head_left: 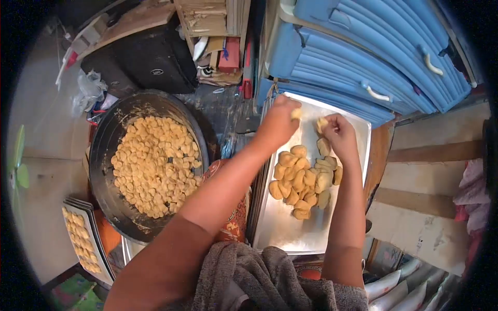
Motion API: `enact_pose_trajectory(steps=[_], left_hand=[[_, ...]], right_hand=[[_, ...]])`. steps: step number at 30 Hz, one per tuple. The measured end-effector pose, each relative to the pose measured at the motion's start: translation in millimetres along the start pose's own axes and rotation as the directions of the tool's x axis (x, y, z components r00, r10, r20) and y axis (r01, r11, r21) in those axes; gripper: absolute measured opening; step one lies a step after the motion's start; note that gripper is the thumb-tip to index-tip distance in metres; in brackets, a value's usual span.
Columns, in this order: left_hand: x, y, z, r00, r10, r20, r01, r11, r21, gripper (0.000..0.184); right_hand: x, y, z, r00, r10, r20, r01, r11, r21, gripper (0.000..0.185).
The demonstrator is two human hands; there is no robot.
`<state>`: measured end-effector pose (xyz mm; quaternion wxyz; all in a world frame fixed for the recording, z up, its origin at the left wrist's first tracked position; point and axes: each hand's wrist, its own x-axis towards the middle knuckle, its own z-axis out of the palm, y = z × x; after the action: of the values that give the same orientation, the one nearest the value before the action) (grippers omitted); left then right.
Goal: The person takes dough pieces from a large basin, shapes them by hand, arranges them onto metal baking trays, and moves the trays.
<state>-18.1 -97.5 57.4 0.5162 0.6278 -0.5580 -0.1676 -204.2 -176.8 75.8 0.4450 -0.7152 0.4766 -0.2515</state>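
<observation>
A shiny metal tray (275,236) lies in front of me with a heap of yellow-brown dough pieces (298,179) in its middle. Over its far left corner, my left hand (280,122) is closed round a small dough piece (296,113). My right hand (341,137) pinches another dough piece (321,125) between thumb and fingers, above the tray's far right part. Just below that hand, more dough pieces lie along the right side of the heap, some of them greener in tone.
To the left stands a large black basin (98,186) holding many small dough pieces. A tray with rows of shaped pieces (82,241) is at the far left. Blue drawers (332,67) border the tray's far side, and a black case (142,65) sits behind the basin.
</observation>
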Motion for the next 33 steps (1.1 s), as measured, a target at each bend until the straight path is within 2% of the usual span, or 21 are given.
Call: enact_pose_trajectory(steps=[1,3,6,7,8,10,11,12,15,16,19,21,22,24,26,27,28,30,31,32,33], left_hand=[[-1,-2,15,0.999,-0.013,-0.039,0.014,1.0,0.028,0.034],[-3,-6,29,0.998,-0.025,-0.057,0.029,0.997,0.071,0.035],[3,-13,38,0.998,0.034,-0.056,-0.026,0.991,0.135,0.031],[5,-9,36,0.999,-0.007,-0.034,0.012,0.989,0.147,0.029],[8,-7,36,0.999,-0.044,-0.019,0.047,0.986,0.161,0.026],[10,-8,40,1.0,-0.015,-0.025,0.019,0.987,0.16,0.025],[11,-8,42,0.999,-0.02,-0.037,0.026,0.987,0.158,0.025],[13,-6,43,0.999,-0.023,-0.05,0.03,0.987,0.157,0.026],[14,-1,47,1.0,-0.022,-0.018,0.025,0.977,0.212,0.026],[13,-2,47,0.999,-0.03,-0.012,0.031,0.976,0.216,0.026],[9,-5,53,0.995,0.1,0.005,-0.096,0.946,0.31,0.025],[9,-5,55,0.997,0.08,0.014,-0.081,0.941,0.33,0.025],[7,-6,55,0.998,0.06,0.018,-0.063,0.934,0.351,0.026],[6,-7,56,0.998,0.059,0.018,-0.062,0.933,0.354,0.025],[10,-5,58,0.996,0.087,0.021,-0.089,0.934,0.347,0.025],[9,-4,60,0.995,0.095,-0.001,-0.088,0.924,0.373,0.025],[7,-4,62,0.995,0.097,-0.024,-0.08,0.913,0.4,0.024],[7,-4,64,0.995,0.094,-0.022,-0.078,0.92,0.383,0.025],[6,-4,64,0.996,0.084,-0.02,-0.07,0.918,0.391,0.026],[6,-3,65,0.997,0.077,-0.021,-0.062,0.914,0.401,0.026],[6,-2,65,0.997,0.079,-0.019,-0.064,0.914,0.4,0.026]], right_hand=[[14,3,7,1.0,-0.016,-0.001,0.016,1.0,0.005,0.02],[28,3,18,0.998,-0.064,0.015,0.065,0.931,-0.36,0.029],[15,-9,2,0.978,-0.204,0.034,0.195,0.858,-0.474,0.033],[0,-25,-7,0.992,-0.122,0.039,0.128,0.91,-0.395,0.033],[-11,-22,-11,0.992,-0.118,0.04,0.124,0.908,-0.4,0.033],[-29,-14,-15,0.943,-0.119,0.311,0.232,0.905,-0.357,0.031],[-24,6,-14,0.908,-0.154,0.39,0.279,0.917,-0.287,0.031],[-20,9,-18,0.909,-0.154,0.387,0.277,0.918,-0.284,0.031],[-5,-5,-24,0.999,0.038,0.012,-0.037,0.997,-0.074,0.018],[4,4,-18,0.986,-0.112,-0.127,0.112,0.994,-0.001,0.015],[17,17,-8,0.969,-0.17,-0.18,0.148,0.981,-0.128,0.017],[11,10,-16,0.941,-0.324,-0.097,0.268,0.889,-0.371,0.02],[0,3,-21,0.942,-0.32,-0.096,0.265,0.89,-0.371,0.02],[-31,-6,-37,0.994,-0.023,0.111,0.061,0.934,-0.351,0.02],[-45,25,-46,0.852,-0.274,0.446,0.385,0.906,-0.177,0.024],[-49,18,-49,0.885,-0.069,0.461,0.141,0.982,-0.124,0.021],[-46,23,-56,0.89,-0.067,0.45,0.141,0.981,-0.134,0.021],[-33,37,-69,0.919,0.201,0.339,-0.253,0.96,0.117,0.016],[-29,24,-62,0.985,0.138,0.103,-0.151,0.98,0.129,0.011],[-18,26,-54,0.995,0.008,-0.104,0.026,0.95,0.313,0.011],[-8,29,-47,0.975,-0.02,-0.221,0.09,0.945,0.314,0.012]])
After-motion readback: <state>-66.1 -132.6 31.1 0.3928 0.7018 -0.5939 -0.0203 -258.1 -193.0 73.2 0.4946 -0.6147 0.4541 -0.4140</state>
